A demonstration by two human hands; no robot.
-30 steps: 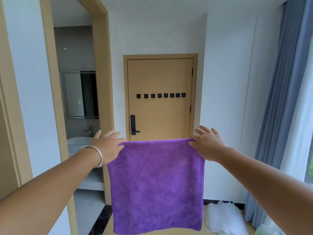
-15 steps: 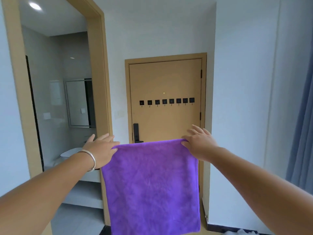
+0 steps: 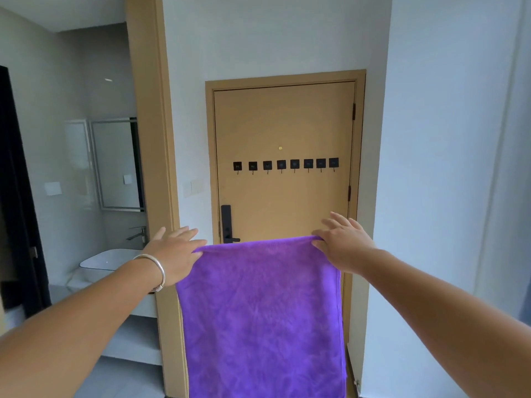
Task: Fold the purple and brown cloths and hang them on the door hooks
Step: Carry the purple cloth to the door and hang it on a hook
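Head view: both arms reach forward, and between them hangs a purple, fuzzy, rectangular microfibre cloth [image 3: 263,317]. The left hand [image 3: 175,257] pinches the cloth's upper left corner between thumb and forefinger, its other fingers stretched out straight beyond the edge; a plain silver bangle [image 3: 155,271] circles that wrist. The right hand [image 3: 344,245] pinches the upper right corner in the same way, fingers fanned forward. The top edge of the cloth runs taut from one hand to the other, and the rest falls flat below both hands, past the bottom of the frame.

Beyond the hands and well apart from them stands a closed tan wooden door [image 3: 284,124]. A row of eight small black square hooks [image 3: 286,164] crosses it above the level of the hands, all bare. A black lever handle with lock plate [image 3: 227,224] sits between the two hands, just above the cloth's top edge and nearer the left one.

Off to the left of the left hand a bathroom opens, with a white basin [image 3: 107,261], a chrome tap [image 3: 138,234] and a framed mirror [image 3: 116,165].
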